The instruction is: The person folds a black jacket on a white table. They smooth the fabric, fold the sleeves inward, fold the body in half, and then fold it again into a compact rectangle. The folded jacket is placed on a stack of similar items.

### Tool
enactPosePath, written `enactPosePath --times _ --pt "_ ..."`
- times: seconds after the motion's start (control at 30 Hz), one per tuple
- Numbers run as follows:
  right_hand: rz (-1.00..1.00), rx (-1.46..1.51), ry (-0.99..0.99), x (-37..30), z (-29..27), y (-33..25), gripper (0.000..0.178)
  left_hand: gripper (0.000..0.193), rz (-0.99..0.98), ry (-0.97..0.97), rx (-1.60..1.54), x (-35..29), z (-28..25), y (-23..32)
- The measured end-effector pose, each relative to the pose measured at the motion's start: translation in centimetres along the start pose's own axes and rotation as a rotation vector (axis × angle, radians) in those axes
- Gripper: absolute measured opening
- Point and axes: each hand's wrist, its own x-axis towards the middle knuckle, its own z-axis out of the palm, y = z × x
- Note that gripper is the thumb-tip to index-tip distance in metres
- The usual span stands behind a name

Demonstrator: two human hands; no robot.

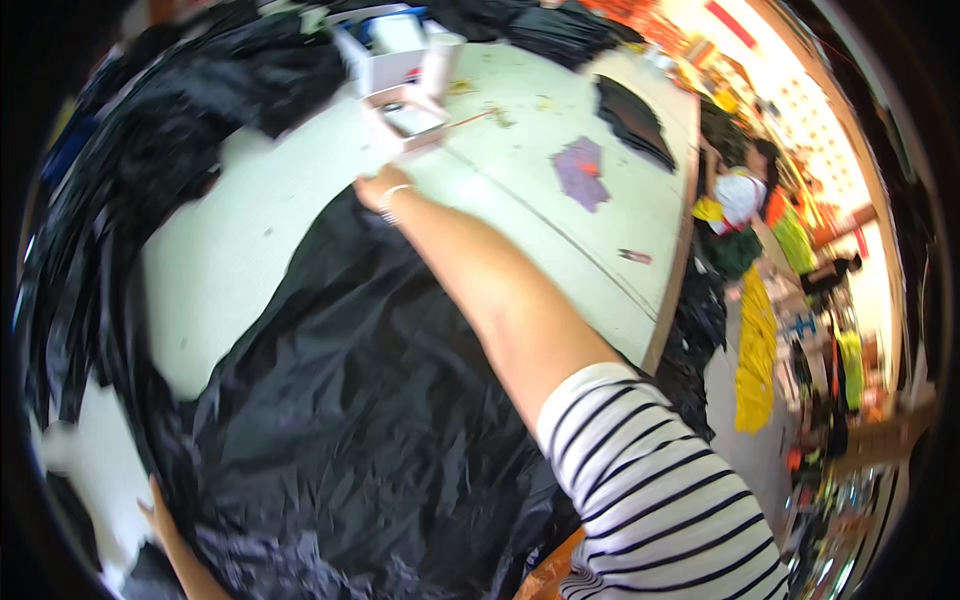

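Striped sleeve (650, 490) leads to right grip (375, 188) closed on black fabric (360, 400) over pale counter (250, 230); left grip (160, 520) state cannot be told.

The right arm wears a white sleeve (650, 490) with thin black stripes, ending above the elbow; a thin pale bracelet (392, 200) circles the wrist.

table (250, 250) pale | on it: black fabric (350, 400), white tray (405, 120), purple scrap (582, 172)
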Motion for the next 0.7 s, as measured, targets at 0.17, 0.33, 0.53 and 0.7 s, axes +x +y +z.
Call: enactPosePath --times 0.17,0.33,0.53,0.7 --pt "-0.199 -0.165 -0.169 1.9 -2.9 -1.9 0.041 0.09 -0.095 -0.214 0.34 2.5 3.8 7.7" --pt "-0.298 0.139 -0.009 1.5 -7.0 -5.1 0.035 0.075 -0.013 0.105 0.403 -0.8 1.0 11.3" --pt "-0.411 0.081 0.277 -8.6 -5.9 0.0 0.058 0.052 0.831 0.502 0.555 -17.3 -1.0 19.0" --pt "-0.659 -0.057 0.06 -29.2 -9.3 15.3 0.064 0.065 0.953 -0.018 0.52 -43.7 -2.2 21.1"
